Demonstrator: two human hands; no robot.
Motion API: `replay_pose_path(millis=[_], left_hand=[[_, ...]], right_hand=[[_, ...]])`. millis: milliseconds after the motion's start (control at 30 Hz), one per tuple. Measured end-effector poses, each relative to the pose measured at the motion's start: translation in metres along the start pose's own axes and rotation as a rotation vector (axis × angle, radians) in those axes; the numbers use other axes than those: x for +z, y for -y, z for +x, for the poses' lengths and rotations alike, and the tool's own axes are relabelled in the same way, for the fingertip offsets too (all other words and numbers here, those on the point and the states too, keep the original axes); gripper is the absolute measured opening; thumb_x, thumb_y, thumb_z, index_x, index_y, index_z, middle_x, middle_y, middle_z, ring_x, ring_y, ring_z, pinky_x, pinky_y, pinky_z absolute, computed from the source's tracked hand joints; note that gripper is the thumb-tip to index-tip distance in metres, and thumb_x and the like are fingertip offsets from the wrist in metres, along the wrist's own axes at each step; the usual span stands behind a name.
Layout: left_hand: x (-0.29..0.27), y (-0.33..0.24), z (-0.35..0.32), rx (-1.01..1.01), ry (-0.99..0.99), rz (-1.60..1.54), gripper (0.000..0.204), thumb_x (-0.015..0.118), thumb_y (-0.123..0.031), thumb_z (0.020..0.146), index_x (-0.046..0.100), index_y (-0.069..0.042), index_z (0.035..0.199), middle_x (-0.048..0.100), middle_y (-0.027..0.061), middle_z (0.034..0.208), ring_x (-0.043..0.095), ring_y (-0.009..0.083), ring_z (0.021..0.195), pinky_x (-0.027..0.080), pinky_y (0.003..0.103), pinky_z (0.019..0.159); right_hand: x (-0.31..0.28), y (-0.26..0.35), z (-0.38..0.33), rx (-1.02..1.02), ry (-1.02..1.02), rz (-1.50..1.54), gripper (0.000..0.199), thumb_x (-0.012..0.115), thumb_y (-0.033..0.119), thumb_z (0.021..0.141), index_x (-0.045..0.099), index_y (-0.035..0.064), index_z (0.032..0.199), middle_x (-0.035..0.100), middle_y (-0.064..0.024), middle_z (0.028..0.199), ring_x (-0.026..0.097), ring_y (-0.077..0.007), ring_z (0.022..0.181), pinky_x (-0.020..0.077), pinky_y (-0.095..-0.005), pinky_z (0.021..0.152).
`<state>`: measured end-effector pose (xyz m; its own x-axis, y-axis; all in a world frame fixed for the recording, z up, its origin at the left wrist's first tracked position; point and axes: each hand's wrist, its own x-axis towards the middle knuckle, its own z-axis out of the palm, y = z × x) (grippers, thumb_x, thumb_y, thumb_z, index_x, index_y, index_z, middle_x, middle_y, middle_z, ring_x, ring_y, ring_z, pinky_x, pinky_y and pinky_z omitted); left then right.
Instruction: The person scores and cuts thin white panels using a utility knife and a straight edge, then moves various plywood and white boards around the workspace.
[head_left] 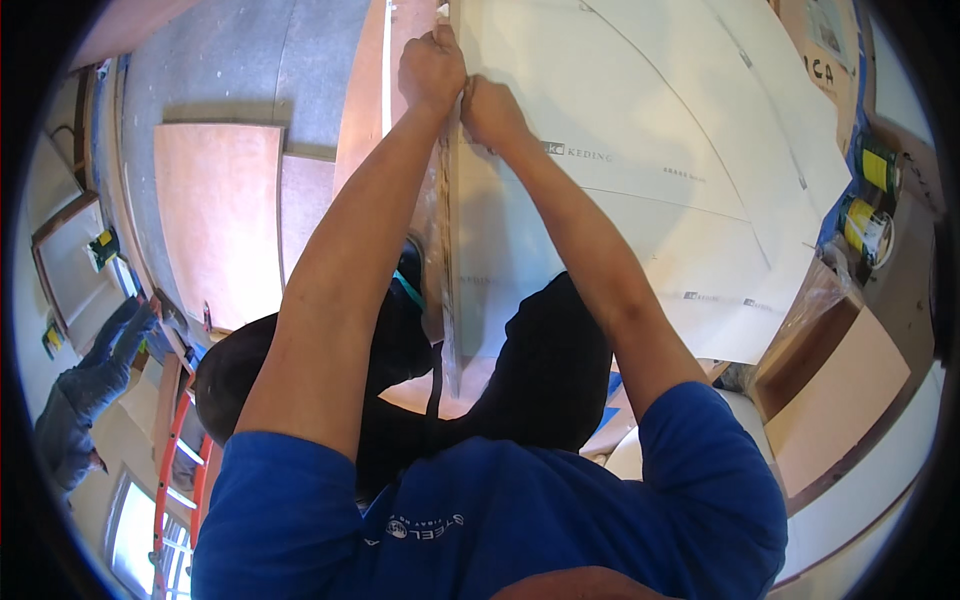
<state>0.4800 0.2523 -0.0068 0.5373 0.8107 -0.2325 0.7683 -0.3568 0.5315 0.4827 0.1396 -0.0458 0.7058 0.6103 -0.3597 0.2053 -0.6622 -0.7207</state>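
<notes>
With both arms stretched up and out from the blue shirt (pixel 520 520), the hands meet at the near edge of the pale board (pixel 640 200). Left hand (pixel 432 68) is a closed fist on that edge; right hand (pixel 492 110) sits just below, touching it, fingers curled shut on the same edge. Board runs right and away from both grips, faint seam lines across it. Clear plastic strip (pixel 447 300) hangs down along the edge beneath the hands. Orange ladder (pixel 172 470) lower left, another person (pixel 85 400) far left, yellow cans (pixel 868 200) at right.
</notes>
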Motion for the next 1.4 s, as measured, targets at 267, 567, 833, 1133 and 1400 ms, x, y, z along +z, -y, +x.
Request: replay_pose_path(millis=[267,567,833,1133,1400], left_hand=[[0.004,0.007,-0.003,0.078,-0.028,-0.042,0.063,0.036,-0.047,0.101,0.072,0.004,0.092,0.067,0.0319,0.093,0.064,0.0494,0.090,0.050,0.053,0.083],[0.009,0.002,0.002,0.047,-0.068,-0.046,0.060,0.039,-0.047,0.101,0.071,0.004,0.090,0.067,0.0326,0.093,0.064,0.0490,0.093,0.049,0.052,0.085],[0.008,0.010,0.003,0.083,0.020,0.046,0.059,0.037,-0.046,0.100,0.074,0.000,0.097,0.068,0.0294,0.099,0.065,0.0465,0.095,0.052,0.053,0.084],[-0.005,-0.002,0.001,-0.011,0.054,-0.032,0.058,0.035,-0.048,0.102,0.073,-0.003,0.105,0.065,0.0290,0.104,0.062,0.0465,0.099,0.049,0.053,0.088],[-0.014,-0.013,-0.005,-0.048,0.109,-0.090,0.054,0.038,-0.047,0.103,0.071,-0.004,0.107,0.063,0.0278,0.106,0.061,0.0452,0.103,0.048,0.053,0.090]], right_hand=[[0.035,-0.007,-0.120,0.085,0.057,0.028,0.021,0.047,0.016,0.096,0.057,-0.0029,0.096,0.066,-0.0302,0.080,0.067,-0.0475,0.079,0.0531,-0.0561,0.075],[0.052,-0.010,-0.183,0.168,0.151,0.007,0.019,0.047,0.016,0.095,0.053,-0.0016,0.098,0.067,-0.0295,0.079,0.067,-0.0477,0.077,0.0538,-0.0555,0.073],[0.038,-0.014,-0.177,0.192,0.136,0.002,0.018,0.048,0.014,0.096,0.052,-0.0018,0.104,0.066,-0.0280,0.079,0.066,-0.0476,0.077,0.0528,-0.0563,0.070],[-0.057,-0.002,0.096,-0.119,-0.213,-0.027,0.030,0.045,0.022,0.101,0.057,-0.0045,0.099,0.066,-0.0221,0.067,0.069,-0.0303,0.054,0.0579,-0.0412,0.061],[-0.062,0.025,0.180,-0.035,-0.116,-0.009,0.027,0.049,0.017,0.094,0.059,-0.0079,0.097,0.069,-0.0205,0.068,0.070,-0.0287,0.058,0.0572,-0.0390,0.061]])
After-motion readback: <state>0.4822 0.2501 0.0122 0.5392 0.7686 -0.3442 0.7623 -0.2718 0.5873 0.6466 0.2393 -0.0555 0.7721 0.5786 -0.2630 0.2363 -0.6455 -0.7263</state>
